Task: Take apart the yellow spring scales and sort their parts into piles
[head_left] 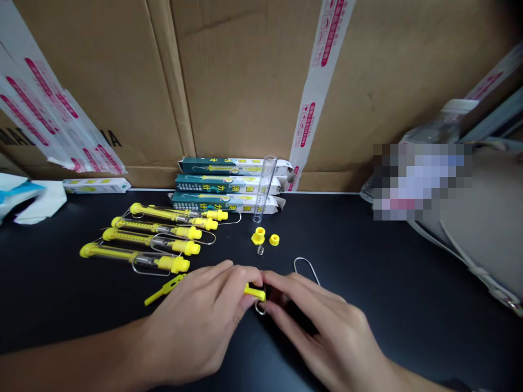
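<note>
Shows a slim, smooth, bright yellow stick (255, 293), short in its visible part, gripped just above the black tabletop (253, 359) between thumb and fingers of the left hand (202, 313). Has at its tip a small silvery wire loop (260, 309), pinched between thumb and forefinger of the right hand (327, 321). Cannot tell whether joined to the bent wire (305, 265) jutting out beyond the right hand. Hidden under the left fingers for most of its length. Partly behind the left hand, 1 slotted yellow piece (163, 290). Farther left, 5 clear-and-yellow tubes with hooks (139, 239), lying roughly parallel. Ahead of the hands, close together, 1 tiny spring (260, 250), 1 yellow nut (258, 237) and 1 yellow cap (274, 240); just past these, 1 clear tube (265, 185), apparently upright, in front of 3 printed boxes (208, 184). At the back, taped cardboard (245, 81), with 1 more printed box (96, 186) and some crumpled paper (43, 204) to the left; far right, 1 bottle (435, 132) and 1 pale bag (469, 245). Points rightward with the visible end, toward the right fingertips; runs nearly level along the long axis, dipping slightly toward the near edge.
</note>
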### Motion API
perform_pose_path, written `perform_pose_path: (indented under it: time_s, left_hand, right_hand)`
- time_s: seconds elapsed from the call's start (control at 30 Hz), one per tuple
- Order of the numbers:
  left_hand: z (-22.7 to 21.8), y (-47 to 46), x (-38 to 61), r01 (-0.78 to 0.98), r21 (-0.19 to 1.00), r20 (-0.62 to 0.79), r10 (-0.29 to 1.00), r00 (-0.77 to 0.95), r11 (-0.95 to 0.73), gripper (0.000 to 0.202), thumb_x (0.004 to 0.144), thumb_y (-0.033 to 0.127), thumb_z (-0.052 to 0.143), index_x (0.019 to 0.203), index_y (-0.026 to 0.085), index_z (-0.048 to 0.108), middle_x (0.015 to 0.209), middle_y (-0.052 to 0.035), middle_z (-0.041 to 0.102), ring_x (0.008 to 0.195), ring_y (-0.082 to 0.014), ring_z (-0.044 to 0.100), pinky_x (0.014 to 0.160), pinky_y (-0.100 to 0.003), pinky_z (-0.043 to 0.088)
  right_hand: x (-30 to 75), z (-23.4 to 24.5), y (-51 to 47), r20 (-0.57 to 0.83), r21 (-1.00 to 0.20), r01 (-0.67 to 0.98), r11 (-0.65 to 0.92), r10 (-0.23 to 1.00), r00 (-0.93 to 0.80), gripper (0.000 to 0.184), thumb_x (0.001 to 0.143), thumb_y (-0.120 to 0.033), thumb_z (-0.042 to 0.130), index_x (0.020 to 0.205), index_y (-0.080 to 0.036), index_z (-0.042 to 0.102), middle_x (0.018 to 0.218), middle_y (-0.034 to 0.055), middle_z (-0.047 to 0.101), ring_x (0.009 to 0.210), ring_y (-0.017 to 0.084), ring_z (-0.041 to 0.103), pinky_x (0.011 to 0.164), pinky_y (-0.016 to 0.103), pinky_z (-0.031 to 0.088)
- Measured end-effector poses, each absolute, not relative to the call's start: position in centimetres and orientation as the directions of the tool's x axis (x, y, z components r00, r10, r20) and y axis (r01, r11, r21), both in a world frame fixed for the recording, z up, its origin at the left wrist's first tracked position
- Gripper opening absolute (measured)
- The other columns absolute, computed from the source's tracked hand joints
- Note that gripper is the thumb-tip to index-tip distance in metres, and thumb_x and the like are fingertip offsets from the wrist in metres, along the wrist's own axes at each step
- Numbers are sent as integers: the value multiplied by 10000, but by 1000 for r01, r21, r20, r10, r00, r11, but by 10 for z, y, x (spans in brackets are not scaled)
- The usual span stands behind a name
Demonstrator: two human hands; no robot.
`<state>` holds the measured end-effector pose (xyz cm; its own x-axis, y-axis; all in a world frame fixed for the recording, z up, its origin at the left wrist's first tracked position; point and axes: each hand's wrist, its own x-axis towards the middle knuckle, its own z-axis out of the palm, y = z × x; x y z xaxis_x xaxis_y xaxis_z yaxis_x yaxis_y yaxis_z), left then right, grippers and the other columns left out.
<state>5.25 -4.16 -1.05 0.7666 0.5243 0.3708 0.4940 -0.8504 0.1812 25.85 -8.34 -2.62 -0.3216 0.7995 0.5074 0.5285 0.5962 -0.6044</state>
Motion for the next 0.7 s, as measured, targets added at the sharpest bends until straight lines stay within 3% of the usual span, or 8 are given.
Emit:
perform_pose_path:
  time_s: [0.2, 0.3, 0.37, 0.47, 0.57, 0.7]
  left_hand:
    - [-10, -41, 52, 510, 241, 380, 564, 733, -826, 223, 1028, 175, 229, 1107, 193, 437, 916, -19, 675, 760, -170, 672, 612, -288, 516]
    - [-9, -39, 53, 488, 193, 413, 522, 746, -851, 257, 1031, 155, 213, 1031, 198, 466, 850, -4, 657, 727, -159, 653, 606, -272, 498]
    - [-8, -39, 54, 481, 147, 439, 493, 751, -864, 292, 1044, 168, 192, 1000, 193, 479, 820, -1, 648, 703, -153, 642, 594, -264, 485]
    - [-7, -39, 57, 488, 82, 484, 463, 743, -869, 366, 1056, 423, 229, 981, 172, 486, 792, -6, 646, 659, -153, 635, 568, -269, 476]
    - [-8, -40, 58, 511, 48, 501, 464, 731, -858, 558, 921, 701, 302, 894, 172, 477, 731, 1, 618, 617, -165, 627, 536, -288, 465]
    - [-12, -41, 59, 544, 51, 462, 502, 731, -838, 488, 944, 657, 356, 805, 197, 436, 654, 33, 581, 554, -153, 620, 479, -280, 416]
  right_hand:
    - [254, -25, -87, 528, -569, 535, 624, 776, -345, 125, 933, -91, 581, 1010, -154, 657, 771, 23, 690, 628, 129, 613, 588, 225, 497]
    - [254, -20, -86, 465, -668, 482, 567, 824, -324, 102, 951, -145, 575, 941, -155, 676, 772, 31, 703, 644, 128, 638, 611, 218, 487]
    - [255, -17, -83, 327, -791, 420, 445, 888, -324, 140, 962, -219, 575, 886, -180, 687, 758, 14, 717, 639, 115, 647, 603, 203, 472]
    - [255, -12, -78, 50, -932, 325, 162, 944, -326, 249, 949, -352, 592, 773, -200, 680, 633, -23, 683, 554, 100, 589, 537, 202, 428]
    - [253, -9, -76, -60, -967, 254, 25, 945, -323, 294, 906, -420, 636, 726, -194, 690, 646, -12, 665, 604, 119, 577, 565, 222, 425]
    - [250, -6, -77, -43, -977, 210, 33, 938, -343, 344, 939, -437, 577, 752, -204, 746, 790, 27, 704, 755, 150, 629, 678, 250, 456]
